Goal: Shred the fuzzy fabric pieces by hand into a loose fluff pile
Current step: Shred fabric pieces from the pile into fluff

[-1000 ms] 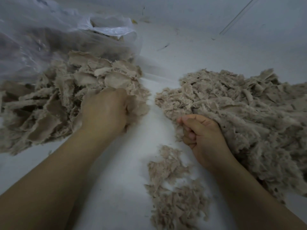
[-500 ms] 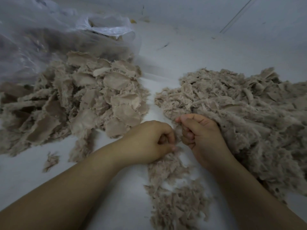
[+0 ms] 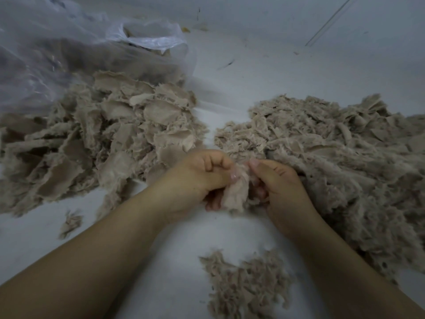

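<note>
Fabric piece [image 3: 236,192] at frame centre, pinched from both sides: left hand [image 3: 197,180] and right hand [image 3: 280,185], each grip clenched on it. Unshredded pieces [image 3: 110,139] heaped centre-left, fluff pile [image 3: 333,162] at right. Risk: uneven pull, leaving coarse strips, or loose fibres drifting onto the bench [image 3: 172,261]. Fingertips mostly hidden behind the fabric; plastic bag [image 3: 69,49] contents upper left hard to make out.
</note>
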